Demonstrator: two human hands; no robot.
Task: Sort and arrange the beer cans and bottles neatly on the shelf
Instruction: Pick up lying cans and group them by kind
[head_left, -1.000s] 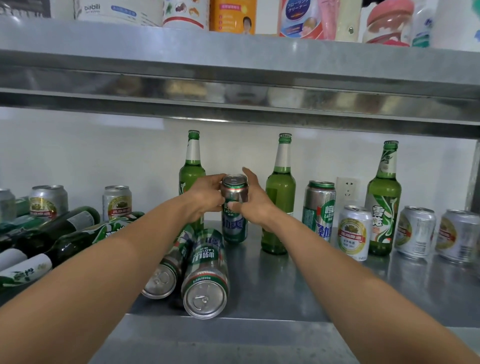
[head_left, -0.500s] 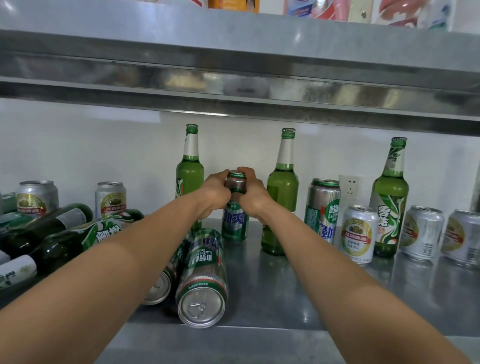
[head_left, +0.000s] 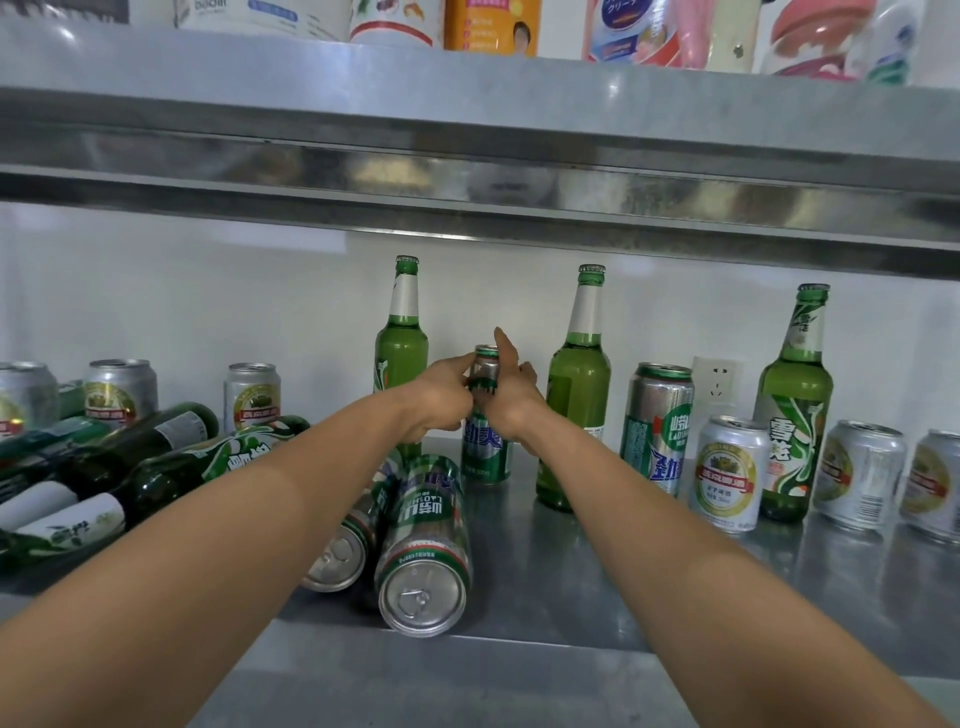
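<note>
Lower steel shelf (head_left: 597, 582), head view. I log the tall green can (head_left: 485, 460) standing upright mid-shelf, toward the back edge, between two upright bottles. The left hand (head_left: 441, 397) and right hand (head_left: 514, 405) close round its upper half from either side. The fingers are curled on the can, and the right thumb sticks straight up, clear of it. How tight the hold is I cannot tell.

My bottle count:
- Three green ones stand upright along the back edge.
- The left bottle (head_left: 402, 358) is just beside the held can, and the middle bottle (head_left: 579, 395) is on its other side.
- The right bottle (head_left: 795, 410) stands well toward the right end.
- Lying bottles (head_left: 156, 441), dark green, at the left end: two for sure. The heap behind them is too crowded to count.

My can count:
- Four tall cans in all, the held one included.
- A second tall can (head_left: 657, 431) stands upright, right of the middle bottle.
- Two lying cans (head_left: 426, 540) sit side by side at the front edge, ends facing me, under the left forearm.
- Short silver cans (head_left: 730, 475): six, all upright.
- Three of them are at the left end, behind the lying bottles.
- Three are at the right end, one left of the right bottle and two right of it.

A wall socket (head_left: 717, 379) shows behind the second tall can. The upper shelf (head_left: 467, 93) carries packets and jars, cut off by the frame.
</note>
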